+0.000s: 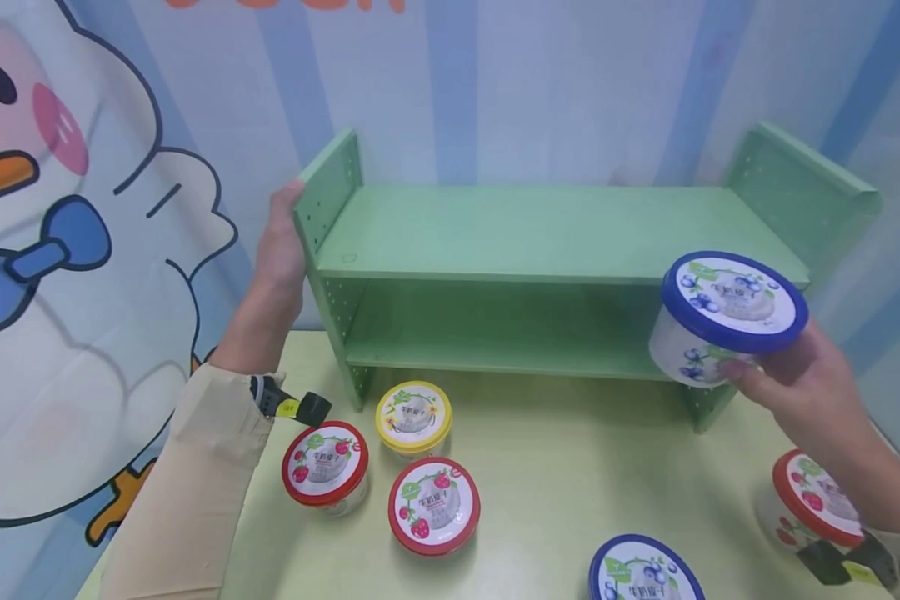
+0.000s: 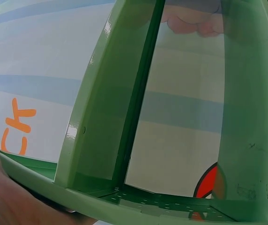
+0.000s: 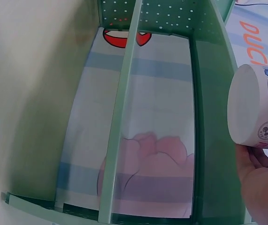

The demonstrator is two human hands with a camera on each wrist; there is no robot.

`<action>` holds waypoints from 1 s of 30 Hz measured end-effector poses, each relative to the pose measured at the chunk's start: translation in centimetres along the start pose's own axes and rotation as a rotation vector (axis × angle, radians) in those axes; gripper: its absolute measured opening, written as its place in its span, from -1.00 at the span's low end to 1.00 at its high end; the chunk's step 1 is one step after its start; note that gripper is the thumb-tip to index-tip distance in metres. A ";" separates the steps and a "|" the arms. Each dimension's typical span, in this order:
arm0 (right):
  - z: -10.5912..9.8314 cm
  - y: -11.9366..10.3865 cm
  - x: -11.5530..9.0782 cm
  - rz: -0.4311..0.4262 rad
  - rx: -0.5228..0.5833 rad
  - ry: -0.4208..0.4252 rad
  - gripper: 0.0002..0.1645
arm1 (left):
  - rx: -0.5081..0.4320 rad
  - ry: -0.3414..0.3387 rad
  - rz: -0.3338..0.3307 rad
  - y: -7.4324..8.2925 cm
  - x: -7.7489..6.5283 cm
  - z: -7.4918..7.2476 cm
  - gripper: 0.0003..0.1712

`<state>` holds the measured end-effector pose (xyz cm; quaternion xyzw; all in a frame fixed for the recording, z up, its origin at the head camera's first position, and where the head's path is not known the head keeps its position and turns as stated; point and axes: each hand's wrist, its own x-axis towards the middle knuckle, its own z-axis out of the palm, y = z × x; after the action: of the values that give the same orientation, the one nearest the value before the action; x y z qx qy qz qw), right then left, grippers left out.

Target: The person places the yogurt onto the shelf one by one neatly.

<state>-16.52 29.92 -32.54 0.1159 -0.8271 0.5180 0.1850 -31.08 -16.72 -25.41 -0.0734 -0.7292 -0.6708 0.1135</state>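
My right hand [image 1: 810, 375] grips a white tub with a blue lid [image 1: 735, 300], blueberries printed on it, from the right and below. This tub is tilted and overlaps the right end of the green two-tier shelf [image 1: 555, 233] in the head view. Seen from the right wrist, the tub's pale base [image 3: 244, 105] faces the camera, beside the shelf's upper board. My left hand [image 1: 281, 242] holds the shelf's left side panel [image 1: 333, 192] from outside, a fingertip at its upper edge. In the left wrist view most of the left fingers are hidden behind the panel.
On the pale table [image 1: 525, 467] before the shelf stand a yellow-lidded tub [image 1: 414, 417], two red-lidded tubs [image 1: 326, 462] [image 1: 435, 506] and a blue-lidded one [image 1: 645, 571]. Another red-lidded tub [image 1: 817, 496] stands under my right forearm. A cartoon-printed backdrop [image 1: 540, 92] rises behind.
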 end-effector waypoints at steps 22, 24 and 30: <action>-0.7 0.1 1.3 -0.137 0.292 0.006 -0.18 | 0.014 0.010 -0.002 -0.4 0.1 0.1 -0.31; -0.9 0.1 1.4 -0.135 0.299 0.005 -0.18 | 0.013 0.005 0.004 -0.4 0.2 0.1 -0.32; -1.0 -0.4 1.7 -0.116 0.291 0.011 -0.17 | 0.001 0.000 0.005 -0.4 0.3 0.1 -0.29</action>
<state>-17.73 30.63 -31.14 0.1863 -0.7342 0.6213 0.2006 -31.46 -16.66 -25.69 -0.0752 -0.7294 -0.6702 0.1150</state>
